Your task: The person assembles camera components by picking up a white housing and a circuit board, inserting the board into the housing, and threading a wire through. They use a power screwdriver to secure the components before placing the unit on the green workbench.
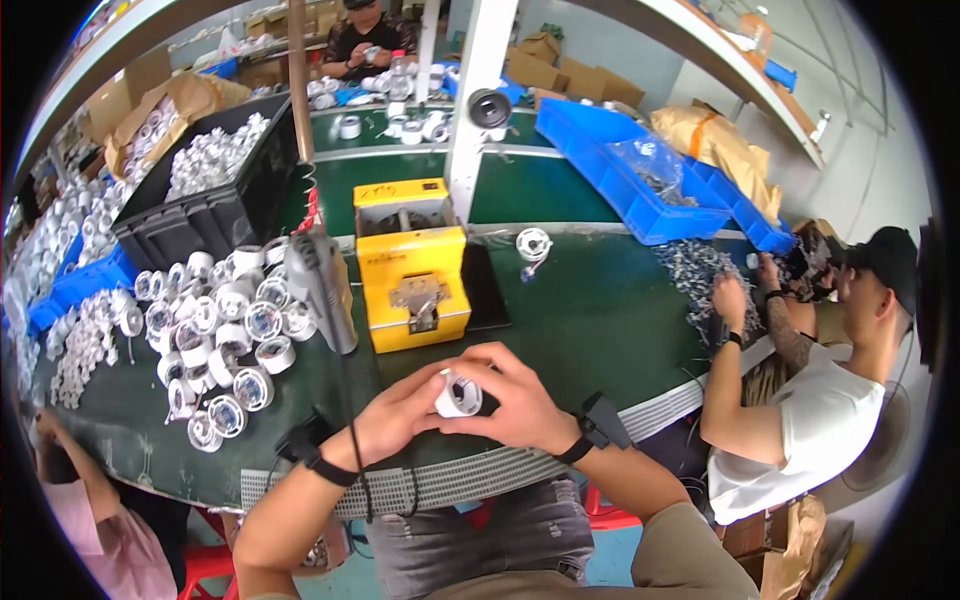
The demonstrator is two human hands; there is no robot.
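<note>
Both of my hands meet over the near edge of the green table, closed around a small white cup-shaped plastic housing [459, 397]. Its round opening shows a dark inside. My left hand [402, 412] grips it from the left, and my right hand [515, 400] curls over its top and right side. Just beyond my hands stands a yellow box-shaped machine [412, 280] with a metal fitting on its front. To its left, a grey handheld tool [322, 292] stands tilted beside a heap of white round housings [233, 300]. A single white round part [533, 244] with a short wire lies right of the machine.
A black crate [205, 235] of small white parts stands at the far left. Blue bins [640, 205] sit at the far right, near a pile of small pieces [700, 280]. A white post [478, 110] rises behind the machine. Co-workers sit right, left and opposite.
</note>
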